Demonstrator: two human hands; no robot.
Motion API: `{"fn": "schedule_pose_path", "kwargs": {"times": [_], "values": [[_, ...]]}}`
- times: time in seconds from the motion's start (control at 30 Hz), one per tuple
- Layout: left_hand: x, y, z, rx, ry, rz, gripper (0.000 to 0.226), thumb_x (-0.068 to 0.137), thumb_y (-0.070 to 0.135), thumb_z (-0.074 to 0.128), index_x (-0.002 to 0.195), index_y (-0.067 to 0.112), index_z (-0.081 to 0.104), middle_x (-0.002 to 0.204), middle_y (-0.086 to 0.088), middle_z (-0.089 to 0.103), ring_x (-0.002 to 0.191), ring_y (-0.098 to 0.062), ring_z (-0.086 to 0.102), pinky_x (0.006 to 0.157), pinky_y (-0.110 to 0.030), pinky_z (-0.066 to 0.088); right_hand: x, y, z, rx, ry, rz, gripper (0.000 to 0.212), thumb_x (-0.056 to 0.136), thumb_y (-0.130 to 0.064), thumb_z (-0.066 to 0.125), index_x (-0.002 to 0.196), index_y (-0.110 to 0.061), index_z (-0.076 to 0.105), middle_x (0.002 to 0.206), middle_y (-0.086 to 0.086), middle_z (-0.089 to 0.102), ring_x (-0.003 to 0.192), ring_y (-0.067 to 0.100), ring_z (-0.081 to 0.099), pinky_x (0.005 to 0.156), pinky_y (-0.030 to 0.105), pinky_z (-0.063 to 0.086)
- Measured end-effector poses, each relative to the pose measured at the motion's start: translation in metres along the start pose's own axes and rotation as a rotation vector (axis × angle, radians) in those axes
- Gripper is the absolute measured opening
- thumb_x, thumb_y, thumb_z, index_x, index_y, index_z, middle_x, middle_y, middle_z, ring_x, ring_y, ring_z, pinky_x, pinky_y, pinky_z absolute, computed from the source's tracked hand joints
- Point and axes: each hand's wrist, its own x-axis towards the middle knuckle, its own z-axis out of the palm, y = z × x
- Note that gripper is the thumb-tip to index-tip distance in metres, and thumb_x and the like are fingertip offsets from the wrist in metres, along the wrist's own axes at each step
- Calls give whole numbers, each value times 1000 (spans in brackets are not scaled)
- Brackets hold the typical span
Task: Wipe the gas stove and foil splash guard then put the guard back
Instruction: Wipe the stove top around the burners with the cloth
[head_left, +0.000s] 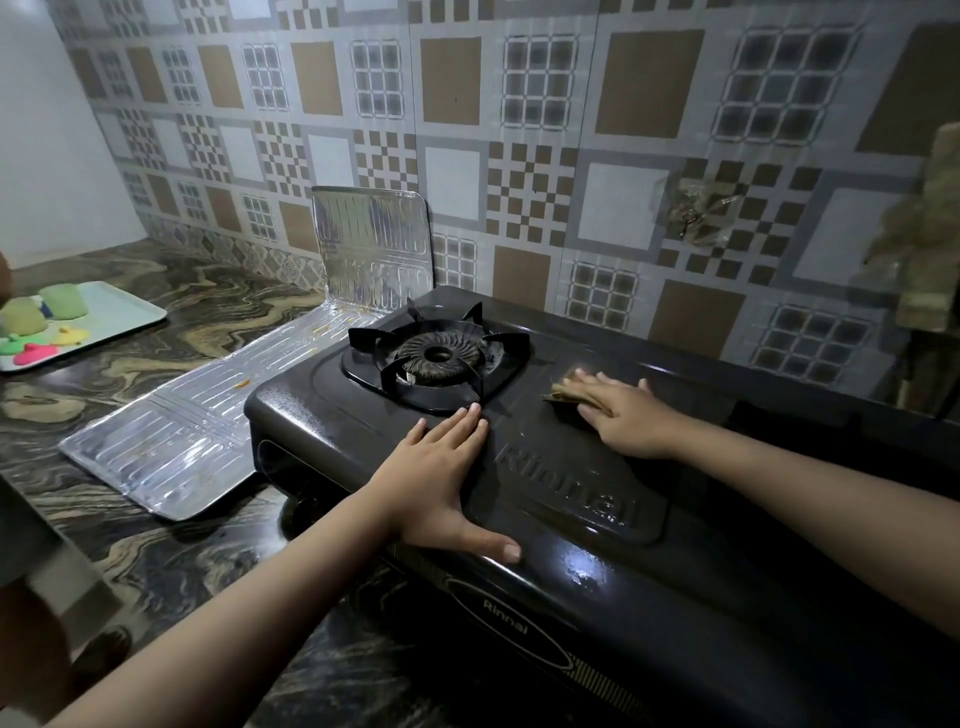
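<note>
Nearest to us, our left hand (447, 478) lies flat on the top of the black gas stove (571, 499), fingers straight and close together, the thumb spread out toward the front edge, holding nothing. A little farther and to the right, our right hand (623, 415) presses with flat, straight fingers on a small brownish cloth (563, 392), which lies on the stove top just right of the burner (439, 356); only the far edge of the cloth shows from under the fingers. The burner sits inside its black pan support, and our left fingertips reach almost to its near corner. On the left of the stove, the foil splash guard (208, 415) lies mostly flat on the marbled counter (156, 530), touching the left side of the stove, while its far panel stands upright against the patterned tile wall (519, 130). Far left on the counter we see a pale tray (130, 312) with some green, yellow and pink objects on it; what they are we cannot tell.
</note>
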Motion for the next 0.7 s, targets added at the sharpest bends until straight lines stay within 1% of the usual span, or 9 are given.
{"fn": "schedule_pose_path", "kwargs": {"times": [0.2, 0.33, 0.43, 0.5, 0.57, 0.63, 0.7], "values": [[0, 0, 1, -16, 7, -12, 155, 29, 105, 20, 153, 14, 0, 160, 0, -11, 147, -11, -8, 120, -44, 0, -20, -15, 6, 27, 9, -3, 49, 102, -27, 35, 150, -31, 25, 161, -8, 9, 149, 16, 4, 115, 49, -11], [1, 0, 2, -11, 2, -14, 158, 27, 105, 18, 153, 12, -1, 160, 0, -12, 147, -11, -11, 120, -44, 0, -38, -27, 16, 44, 2, -47, 49, 102, -26, 37, 149, -31, 27, 160, -11, 9, 149, 14, 3, 115, 48, -12], [1, 0, 2, -14, -2, -1, 158, 27, 105, 19, 153, 11, 0, 161, -2, -10, 147, -12, -11, 120, -45, 0, -52, -38, 21, 53, 11, -44, 50, 101, -27, 37, 149, -33, 26, 160, -13, 9, 149, 11, 2, 115, 46, -13], [1, 1, 1, -29, -9, 5, 159, 26, 105, 23, 153, 11, 0, 161, -2, -9, 147, -12, -11, 120, -46, 1, -59, -45, 23, 57, 11, -27, 49, 102, -27, 37, 149, -33, 25, 160, -13, 8, 149, 10, 1, 115, 45, -14], [0, 1, 0, -56, -32, 10, 157, 28, 101, 31, 153, 10, -1, 161, -3, -10, 147, -12, -11, 120, -45, -1, -68, -54, 27, 66, 9, -15, 49, 102, -27, 37, 149, -34, 26, 160, -14, 8, 148, 10, 1, 115, 45, -15], [0, -1, -5, -125, -68, 21, 152, 33, 95, 34, 152, 8, -2, 161, -5, -9, 147, -12, -11, 120, -43, -4, -77, -66, 35, 80, 4, -26, 49, 102, -25, 37, 148, -33, 27, 159, -16, 9, 148, 8, 1, 115, 45, -15], [1, -9, -13, -209, -119, 62, 152, 34, 93, 38, 152, 6, -4, 161, -7, -8, 147, -13, -11, 120, -41, -5, -83, -81, 42, 90, 2, -36, 49, 101, -23, 38, 148, -33, 28, 159, -17, 9, 147, 6, 1, 114, 44, -16]]}}
